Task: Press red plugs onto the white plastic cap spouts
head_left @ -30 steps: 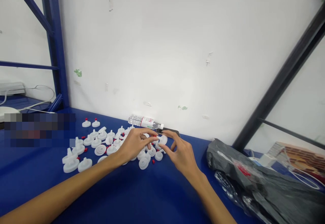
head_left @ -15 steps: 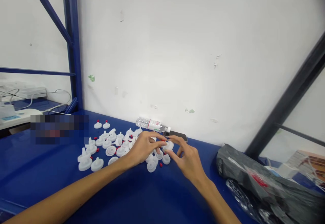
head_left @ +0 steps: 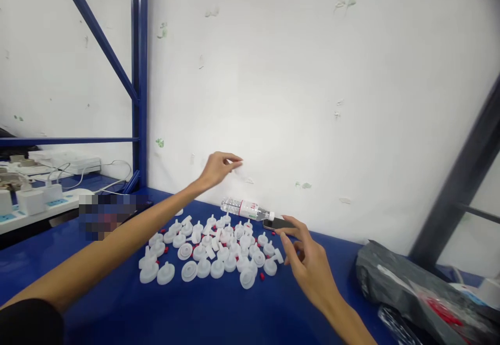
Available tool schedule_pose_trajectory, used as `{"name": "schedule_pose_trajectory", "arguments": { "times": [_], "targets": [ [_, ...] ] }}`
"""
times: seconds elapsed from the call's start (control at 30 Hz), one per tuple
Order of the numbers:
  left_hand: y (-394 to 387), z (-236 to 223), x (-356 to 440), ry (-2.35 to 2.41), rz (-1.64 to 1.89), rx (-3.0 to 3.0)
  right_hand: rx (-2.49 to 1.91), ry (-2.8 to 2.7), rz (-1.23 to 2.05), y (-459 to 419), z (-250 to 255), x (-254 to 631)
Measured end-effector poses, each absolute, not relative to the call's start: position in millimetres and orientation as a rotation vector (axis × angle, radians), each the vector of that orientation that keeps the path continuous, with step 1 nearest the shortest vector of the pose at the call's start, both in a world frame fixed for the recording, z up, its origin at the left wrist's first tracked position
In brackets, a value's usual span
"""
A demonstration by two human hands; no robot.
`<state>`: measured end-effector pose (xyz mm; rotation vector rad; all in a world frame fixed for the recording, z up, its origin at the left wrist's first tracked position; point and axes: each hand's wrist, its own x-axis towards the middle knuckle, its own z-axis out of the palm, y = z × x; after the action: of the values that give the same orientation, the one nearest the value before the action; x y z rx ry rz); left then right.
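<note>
My left hand [head_left: 222, 169] is raised in front of the white wall, well above the pile. Its thumb and index finger are pinched together, and whatever may be between them does not show. My right hand [head_left: 307, 254] hovers at the right end of the pile, thumb and fingers apart, with nothing visible in it. Below lie many white plastic caps with spouts [head_left: 223, 252], some upright and some tipped over. Small red tips [head_left: 262, 276] are scattered among them. One white cap [head_left: 270, 267] sits just left of my right hand. My left forearm hides part of the table's far left.
A clear water bottle [head_left: 248, 209] lies along the wall beside a dark phone [head_left: 278, 223]. At right is a grey plastic bag [head_left: 410, 287]. Chargers and a power strip [head_left: 58, 204] are on the left, behind a blue frame post [head_left: 140, 84].
Both hands were together at a white cap. They have parted: the left hand rose toward the wall, and the right hand stayed low with its fingers opened. The view has shifted.
</note>
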<state>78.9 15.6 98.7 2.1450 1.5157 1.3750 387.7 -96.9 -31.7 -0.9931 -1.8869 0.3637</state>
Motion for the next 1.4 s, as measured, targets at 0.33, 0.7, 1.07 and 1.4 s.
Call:
{"name": "schedule_pose_trajectory", "arguments": {
  "times": [0.33, 0.7, 1.07, 1.4],
  "targets": [
    [37, 10, -37, 2.007, 0.772, 2.192, -0.903, -2.041, 0.138, -102, -32, 387],
    [52, -29, -74, 1.982, 0.402, 2.088, -0.957, -2.124, 0.188, -100, -46, 384],
    [63, -24, -68, 2.042, 0.27, 2.074, -1.037, -2.329, 0.199, -111, -41, 370],
    [46, -29, -55, 2.126, 0.34, 2.108, -1.096, -2.531, 0.021, -122, -57, 354]
  ]
}}
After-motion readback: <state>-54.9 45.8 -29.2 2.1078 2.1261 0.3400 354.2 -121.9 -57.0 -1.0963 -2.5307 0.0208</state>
